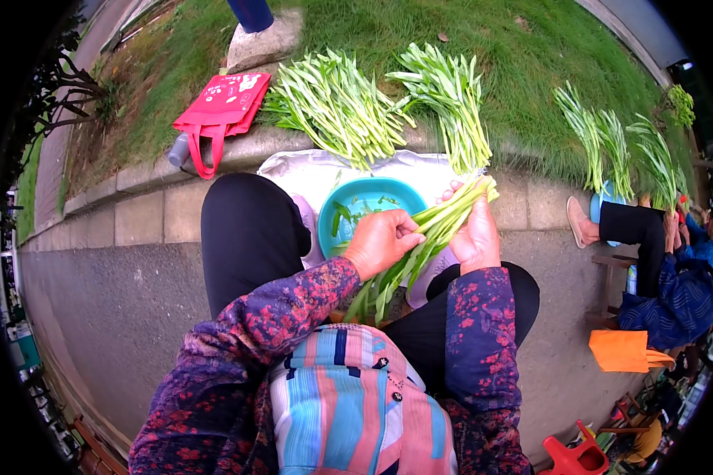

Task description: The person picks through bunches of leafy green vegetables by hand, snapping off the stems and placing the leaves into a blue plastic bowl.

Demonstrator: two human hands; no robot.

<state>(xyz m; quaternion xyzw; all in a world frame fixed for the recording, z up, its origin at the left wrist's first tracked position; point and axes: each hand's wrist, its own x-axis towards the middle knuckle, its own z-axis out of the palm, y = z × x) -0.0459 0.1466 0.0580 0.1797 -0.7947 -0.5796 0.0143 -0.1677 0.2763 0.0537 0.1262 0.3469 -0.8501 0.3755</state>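
A bundle of long green stalks with pale ends (420, 245) lies slanted across my lap, tips pointing up and right. My left hand (379, 241) grips the bundle around its middle. My right hand (474, 229) cradles the upper part from the right side, fingers curled around the stalks. Just beyond my hands a teal basin (362, 207) holds water and a few green leaves. It rests on a white sheet (309, 170). Two bigger heaps of the same stalks (337, 107) (451, 99) lie on the kerb behind the basin.
A red cloth bag (222, 107) and a grey bottle (180, 148) sit on the kerb at left. Another person (657, 261) sits at right with more stalk heaps (618, 146), an orange bag (626, 350) and a red plastic stool (576, 457). Grass lies behind, grey pavement at left.
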